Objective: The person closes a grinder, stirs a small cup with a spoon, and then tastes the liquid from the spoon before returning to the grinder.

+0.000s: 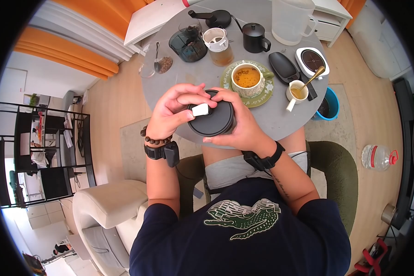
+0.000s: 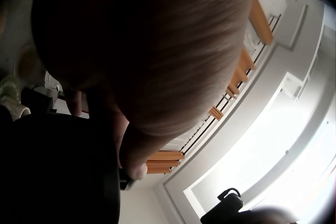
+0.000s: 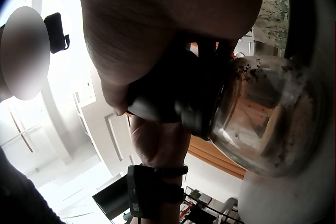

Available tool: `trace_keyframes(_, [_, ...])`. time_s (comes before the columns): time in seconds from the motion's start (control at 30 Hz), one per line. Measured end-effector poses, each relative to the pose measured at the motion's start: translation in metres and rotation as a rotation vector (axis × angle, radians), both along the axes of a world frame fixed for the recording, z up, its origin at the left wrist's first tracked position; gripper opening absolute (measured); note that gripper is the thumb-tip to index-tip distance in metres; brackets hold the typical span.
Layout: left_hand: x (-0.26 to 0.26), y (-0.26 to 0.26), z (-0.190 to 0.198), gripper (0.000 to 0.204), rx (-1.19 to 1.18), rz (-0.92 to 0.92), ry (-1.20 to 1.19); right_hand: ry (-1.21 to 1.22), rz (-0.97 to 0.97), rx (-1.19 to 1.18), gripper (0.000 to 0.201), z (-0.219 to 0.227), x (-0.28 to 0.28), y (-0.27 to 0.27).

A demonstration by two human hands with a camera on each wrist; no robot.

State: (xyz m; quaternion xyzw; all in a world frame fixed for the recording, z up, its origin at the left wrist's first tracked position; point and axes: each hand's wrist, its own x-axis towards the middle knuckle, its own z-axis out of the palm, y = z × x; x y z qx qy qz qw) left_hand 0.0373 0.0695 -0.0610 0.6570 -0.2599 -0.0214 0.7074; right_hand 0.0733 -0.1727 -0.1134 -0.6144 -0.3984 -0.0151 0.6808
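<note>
A jar with a round black top is held over the front edge of the table. In the right wrist view its clear glass body has dark crumbs stuck to the inside. My right hand grips the black upper part from the right, fingers and thumb curled about it. Against the lid, my left hand pinches a small white piece between thumb and bent fingers. The left wrist view shows mostly the dark palm beside the black top.
A cup of amber liquid stands on a green plate just beyond my hands. Around it are a small white pitcher with a spoon, a black scoop-shaped dish, a glass with a white filter, a black pot and a dark container.
</note>
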Motion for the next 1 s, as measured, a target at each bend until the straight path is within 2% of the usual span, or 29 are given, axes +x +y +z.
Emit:
trace_keyframes(0.2, [0.001,0.001,-0.001,0.056,0.002,0.023,-0.009,0.006,0.005,0.008,0.092,0.001,0.000,0.000])
trace_keyframes(0.3, [0.000,0.002,-0.002,0.062,0.004,0.028,-0.017,0.011,0.009,0.011,0.092,0.001,0.000,0.000])
trace_keyframes(0.47, [-0.006,-0.004,0.005,0.083,0.028,0.037,0.057,0.024,0.024,0.027,0.091,0.002,-0.001,0.001])
trace_keyframes(0.57, [-0.006,-0.009,0.007,0.086,0.020,-0.001,0.047,0.027,0.001,0.043,0.091,0.004,-0.003,0.001])
trace_keyframes(0.9, [-0.005,-0.003,0.006,0.077,0.044,-0.078,0.064,0.018,0.019,0.035,0.093,0.000,-0.001,0.002])
trace_keyframes(1.0, [-0.005,-0.005,0.004,0.075,-0.012,-0.087,0.071,0.025,0.031,0.045,0.092,-0.001,-0.001,0.002])
